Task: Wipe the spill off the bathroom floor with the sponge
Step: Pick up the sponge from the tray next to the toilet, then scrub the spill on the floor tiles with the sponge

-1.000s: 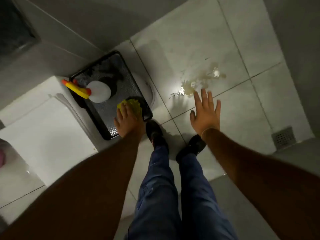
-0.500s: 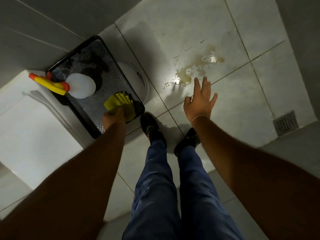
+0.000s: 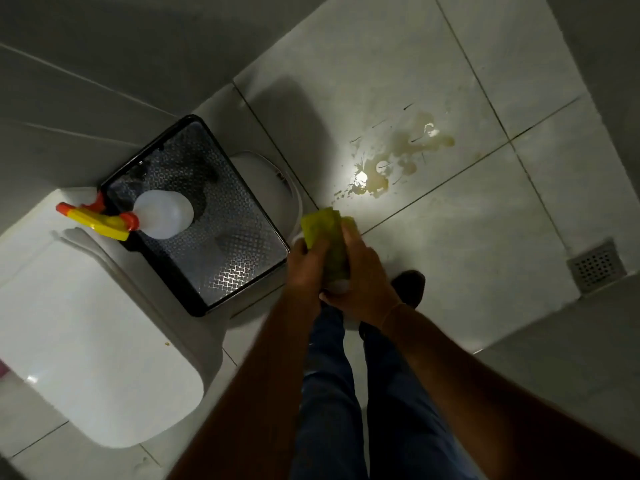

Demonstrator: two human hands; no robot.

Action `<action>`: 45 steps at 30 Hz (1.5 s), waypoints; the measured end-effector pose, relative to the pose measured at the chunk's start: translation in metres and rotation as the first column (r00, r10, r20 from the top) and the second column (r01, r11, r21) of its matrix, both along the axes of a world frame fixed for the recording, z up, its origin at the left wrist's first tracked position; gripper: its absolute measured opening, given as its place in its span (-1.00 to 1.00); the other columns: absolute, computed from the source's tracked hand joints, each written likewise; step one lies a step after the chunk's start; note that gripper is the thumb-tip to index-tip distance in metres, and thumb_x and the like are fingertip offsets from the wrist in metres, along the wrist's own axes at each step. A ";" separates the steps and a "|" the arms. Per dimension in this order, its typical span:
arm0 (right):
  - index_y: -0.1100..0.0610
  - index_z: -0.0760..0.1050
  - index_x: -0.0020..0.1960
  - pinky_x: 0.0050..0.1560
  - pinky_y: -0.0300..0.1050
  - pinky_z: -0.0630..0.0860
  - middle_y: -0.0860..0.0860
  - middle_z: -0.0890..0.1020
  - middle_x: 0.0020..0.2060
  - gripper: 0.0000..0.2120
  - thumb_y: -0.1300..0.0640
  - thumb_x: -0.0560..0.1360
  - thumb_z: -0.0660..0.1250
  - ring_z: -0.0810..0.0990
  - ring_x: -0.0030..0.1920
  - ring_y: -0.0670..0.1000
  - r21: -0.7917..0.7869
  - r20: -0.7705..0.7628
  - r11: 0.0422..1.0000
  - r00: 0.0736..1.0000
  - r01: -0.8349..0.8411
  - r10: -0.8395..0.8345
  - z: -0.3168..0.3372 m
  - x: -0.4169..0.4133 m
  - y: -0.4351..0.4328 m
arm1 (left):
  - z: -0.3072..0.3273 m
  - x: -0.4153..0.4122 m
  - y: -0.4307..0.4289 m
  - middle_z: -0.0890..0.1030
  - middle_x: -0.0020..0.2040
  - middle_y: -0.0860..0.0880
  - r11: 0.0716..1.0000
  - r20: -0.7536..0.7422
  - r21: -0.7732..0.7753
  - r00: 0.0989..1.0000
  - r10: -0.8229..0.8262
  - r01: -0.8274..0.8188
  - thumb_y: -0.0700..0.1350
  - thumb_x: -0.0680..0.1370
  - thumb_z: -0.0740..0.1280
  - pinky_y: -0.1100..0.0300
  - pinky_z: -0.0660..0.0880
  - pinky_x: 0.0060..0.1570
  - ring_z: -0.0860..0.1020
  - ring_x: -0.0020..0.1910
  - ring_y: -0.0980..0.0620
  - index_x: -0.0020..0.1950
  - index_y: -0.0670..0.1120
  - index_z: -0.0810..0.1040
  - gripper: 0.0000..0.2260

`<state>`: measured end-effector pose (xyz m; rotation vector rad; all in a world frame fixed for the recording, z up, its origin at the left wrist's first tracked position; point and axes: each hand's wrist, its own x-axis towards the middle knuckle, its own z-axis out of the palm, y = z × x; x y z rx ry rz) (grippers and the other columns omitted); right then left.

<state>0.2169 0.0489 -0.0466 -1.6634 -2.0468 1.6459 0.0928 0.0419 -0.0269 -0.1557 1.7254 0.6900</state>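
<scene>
Both hands, left hand (image 3: pixel 306 263) and right hand (image 3: pixel 360 282), clasp sponge (image 3: pixel 323 230); spill (image 3: pixel 398 157) ahead, tray (image 3: pixel 194 216) left.

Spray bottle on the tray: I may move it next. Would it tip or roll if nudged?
The bottle is probably top-heavy, since its trigger head overhangs the tray edge. It looks translucent and possibly near-empty, so likely light. Its round body might roll once down.
</scene>
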 end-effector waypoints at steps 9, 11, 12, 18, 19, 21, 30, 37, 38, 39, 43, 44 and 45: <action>-0.02 0.05 0.61 0.51 0.09 0.36 0.00 0.23 0.58 -0.13 0.12 0.46 0.47 0.26 0.55 0.06 0.083 0.178 0.992 0.981 -0.094 0.078 -0.077 0.050 0.019 | -0.095 0.047 0.030 0.69 0.15 -0.18 0.987 0.143 -0.093 0.983 -0.114 0.128 0.04 0.55 0.41 0.09 0.64 -0.01 0.68 0.06 -0.09 0.32 -0.18 0.56 -0.57; -0.13 0.17 0.57 0.45 0.04 0.45 -0.07 0.40 0.49 -0.29 0.16 0.52 0.39 0.46 0.40 -0.05 -0.055 0.123 0.996 0.990 -0.065 0.071 -0.109 0.059 0.034 | -0.119 0.049 0.033 0.68 0.07 -0.14 0.984 0.117 -0.101 0.984 -0.132 0.144 -0.02 0.57 0.39 0.23 0.56 -0.19 0.65 -0.07 0.02 0.31 -0.20 0.55 -0.61; -0.17 0.25 0.52 0.42 0.01 0.48 -0.11 0.48 0.42 -0.37 0.18 0.54 0.36 0.52 0.30 -0.13 -0.129 0.068 0.990 0.996 -0.054 0.063 -0.124 0.062 0.040 | -0.132 0.050 0.034 0.67 0.06 -0.12 0.982 0.098 -0.105 0.984 -0.150 0.160 -0.02 0.58 0.38 0.27 0.51 -0.24 0.61 -0.11 0.07 0.33 -0.20 0.54 -0.61; -0.06 0.41 0.45 0.34 0.11 0.53 0.10 0.63 0.24 -0.53 0.20 0.57 0.25 0.61 0.23 0.12 -0.137 0.204 0.990 0.979 0.034 -0.006 -0.214 0.064 0.079 | -0.217 0.048 0.037 0.42 0.52 -0.20 0.972 0.002 -0.203 0.992 -0.123 0.121 0.04 0.72 0.15 0.10 0.44 0.27 0.44 0.44 -0.14 0.58 -0.16 0.29 -0.53; -0.06 0.42 0.45 0.32 0.13 0.54 0.14 0.65 0.21 -0.56 0.13 0.58 0.24 0.62 0.21 0.16 -0.132 0.249 0.989 0.968 0.066 -0.031 -0.227 0.066 0.093 | -0.230 0.044 0.036 0.36 0.56 -0.20 0.959 -0.067 -0.212 0.976 -0.208 0.190 0.03 0.72 0.10 0.12 0.40 0.30 0.38 0.51 -0.17 0.61 -0.15 0.24 -0.52; -0.06 0.40 0.46 0.35 0.14 0.52 0.18 0.65 0.21 -0.57 0.06 0.60 0.24 0.62 0.21 0.19 -0.088 0.244 0.987 0.964 0.134 -0.109 -0.252 0.069 0.122 | -0.250 0.032 0.032 0.40 0.54 -0.18 0.934 -0.155 -0.237 0.939 -0.308 0.267 0.08 0.70 0.08 0.11 0.41 0.25 0.41 0.49 -0.19 0.58 -0.10 0.29 -0.51; 0.08 0.18 0.59 0.47 0.19 0.34 0.17 0.21 0.58 -0.28 0.27 0.49 0.34 0.27 0.52 0.29 0.168 0.387 0.828 0.809 -0.534 0.443 -0.333 0.015 0.131 | -0.320 0.015 0.033 0.04 0.70 -0.08 0.894 -0.241 -0.309 0.883 -0.402 0.323 -0.05 0.69 0.16 0.01 0.08 0.62 0.13 0.65 -0.10 0.69 -0.10 -0.03 -0.38; 0.05 0.37 0.51 0.49 0.18 0.35 0.10 0.42 0.50 -0.54 0.15 0.61 0.20 0.39 0.49 0.21 0.311 0.426 0.613 0.683 -0.726 0.593 -0.335 0.024 0.044 | -0.332 0.003 0.031 -0.15 0.70 -0.09 0.627 -0.221 -0.417 0.596 -0.772 0.658 -0.12 0.62 0.18 0.02 -0.04 0.61 -0.07 0.68 -0.07 0.69 -0.13 -0.13 -0.28; 0.06 0.45 0.46 0.44 0.18 0.41 0.10 0.48 0.45 -0.57 0.14 0.60 0.19 0.47 0.44 0.22 0.364 0.456 0.598 0.697 -0.714 0.554 -0.336 0.029 0.050 | -0.333 0.001 0.028 -0.16 0.70 -0.10 0.576 -0.205 -0.429 0.546 -0.812 0.695 -0.09 0.63 0.18 0.03 -0.03 0.61 -0.07 0.68 -0.07 0.69 -0.14 -0.15 -0.28; 0.06 0.41 0.49 0.49 0.18 0.34 0.10 0.43 0.49 -0.56 0.14 0.61 0.17 0.42 0.47 0.23 0.372 0.472 0.618 0.714 -0.693 0.517 -0.338 0.034 0.059 | -0.334 0.000 0.026 -0.17 0.70 -0.11 0.528 -0.202 -0.432 0.492 -0.847 0.732 -0.05 0.65 0.19 0.02 -0.03 0.61 -0.07 0.68 -0.08 0.68 -0.15 -0.17 -0.27; 0.07 0.10 0.61 0.58 0.20 0.13 0.08 0.12 0.62 -0.31 0.19 0.54 0.27 0.06 0.61 0.23 0.195 0.556 0.836 0.760 -0.513 0.336 -0.344 0.024 0.100 | -0.337 -0.006 0.017 -0.08 0.70 -0.12 0.445 -0.231 -0.457 0.380 -0.896 0.770 -0.03 0.61 0.20 -0.05 0.06 0.61 0.02 0.67 -0.15 0.69 -0.11 -0.10 -0.27; 0.10 0.11 0.60 0.55 0.21 0.17 0.10 0.14 0.62 -0.28 0.20 0.51 0.32 0.07 0.61 0.25 0.184 0.559 0.862 0.771 -0.472 0.304 -0.344 0.015 0.106 | -0.336 -0.006 0.017 -0.06 0.69 -0.10 0.460 -0.224 -0.463 0.402 -0.888 0.758 -0.04 0.59 0.20 -0.08 0.09 0.61 0.05 0.66 -0.15 0.69 -0.08 -0.08 -0.27; 0.13 0.13 0.60 0.54 0.22 0.20 0.12 0.15 0.61 -0.27 0.23 0.49 0.34 0.08 0.60 0.27 0.177 0.539 0.876 0.789 -0.448 0.295 -0.344 0.005 0.107 | -0.335 -0.006 0.016 -0.05 0.69 -0.08 0.466 -0.212 -0.471 0.416 -0.884 0.749 -0.05 0.59 0.20 -0.10 0.11 0.61 0.07 0.66 -0.15 0.69 -0.06 -0.08 -0.27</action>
